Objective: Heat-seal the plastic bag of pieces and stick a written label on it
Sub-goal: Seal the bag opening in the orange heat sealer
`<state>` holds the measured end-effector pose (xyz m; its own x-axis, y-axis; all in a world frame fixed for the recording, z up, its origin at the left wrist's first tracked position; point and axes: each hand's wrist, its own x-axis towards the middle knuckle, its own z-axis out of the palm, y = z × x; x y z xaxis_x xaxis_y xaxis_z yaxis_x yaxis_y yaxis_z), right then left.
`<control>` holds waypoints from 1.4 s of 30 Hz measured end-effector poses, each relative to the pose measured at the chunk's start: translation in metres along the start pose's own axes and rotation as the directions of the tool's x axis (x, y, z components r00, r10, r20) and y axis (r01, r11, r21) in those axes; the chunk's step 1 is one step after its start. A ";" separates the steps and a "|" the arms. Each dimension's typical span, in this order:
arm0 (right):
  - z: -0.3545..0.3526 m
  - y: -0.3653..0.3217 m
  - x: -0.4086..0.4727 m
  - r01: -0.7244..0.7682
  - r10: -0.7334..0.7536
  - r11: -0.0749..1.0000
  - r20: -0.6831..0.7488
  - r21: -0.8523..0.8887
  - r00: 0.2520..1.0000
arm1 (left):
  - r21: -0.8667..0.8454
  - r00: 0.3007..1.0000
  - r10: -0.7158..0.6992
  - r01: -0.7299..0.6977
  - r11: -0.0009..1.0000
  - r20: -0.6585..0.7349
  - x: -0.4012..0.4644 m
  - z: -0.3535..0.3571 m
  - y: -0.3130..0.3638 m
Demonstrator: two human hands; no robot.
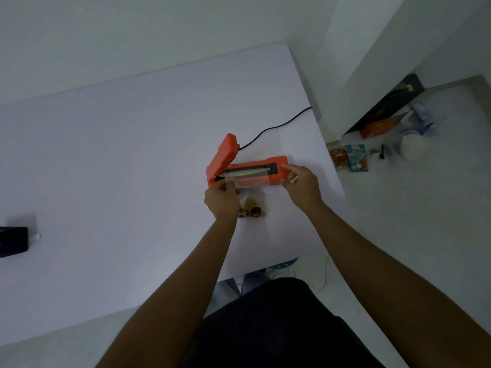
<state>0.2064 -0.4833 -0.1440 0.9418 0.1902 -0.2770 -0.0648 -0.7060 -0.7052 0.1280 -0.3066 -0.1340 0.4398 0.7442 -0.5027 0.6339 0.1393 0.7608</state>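
Observation:
An orange heat sealer point(276, 170) lies on the white table point(132, 155) with its lid point(225, 152) raised at the left end. A clear plastic bag point(251, 183) has its mouth laid over the sealer's black strip. Brown pieces point(252, 209) sit in the bag's lower end, on the table in front of the sealer. My left hand point(221, 200) pinches the bag's left edge. My right hand point(303, 183) holds the bag's right edge, with the forefinger resting on the sealer's right end.
A black cord point(276, 126) runs from the sealer to the table's far right edge. A black box point(13, 241) stands at the left edge. On the floor to the right lie packets point(349, 158), an orange box point(377, 127) and other clutter.

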 end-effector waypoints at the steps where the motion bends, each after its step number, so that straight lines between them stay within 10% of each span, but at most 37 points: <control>1: 0.002 0.001 0.000 0.004 -0.004 1.000 -0.003 0.004 1.000 | 0.001 1.000 0.007 -0.007 1.000 -0.014 -0.001 0.001 0.004; 11: 0.014 0.021 -0.003 0.039 -0.040 0.999 0.010 0.024 0.999 | -0.102 0.983 0.153 -0.143 0.984 0.098 -0.007 0.012 0.017; 20: 0.018 0.030 -0.004 0.045 -0.050 0.993 0.039 0.111 0.998 | -0.099 0.795 0.455 -0.456 0.884 0.400 -0.029 -0.002 0.026; 25: 0.013 0.027 -0.021 -0.005 0.011 0.967 -0.020 0.256 1.000 | -0.136 0.781 0.441 -0.427 0.894 0.441 -0.032 -0.027 0.017; 30: 0.007 0.005 -0.047 -0.127 0.008 0.852 0.231 0.507 0.973 | -0.099 0.830 0.370 -0.363 0.927 0.417 -0.027 -0.057 0.007; 42: 0.071 -0.069 -0.074 -0.141 -0.144 0.824 0.444 0.548 0.885 | -0.158 0.908 0.253 -0.210 0.965 0.333 -0.012 -0.158 -0.011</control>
<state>0.1180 -0.4004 -0.1213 0.6961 0.5724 -0.4333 -0.3669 -0.2351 -0.9001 0.0151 -0.2141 -0.0719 0.7717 0.4934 -0.4012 0.4185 0.0811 0.9046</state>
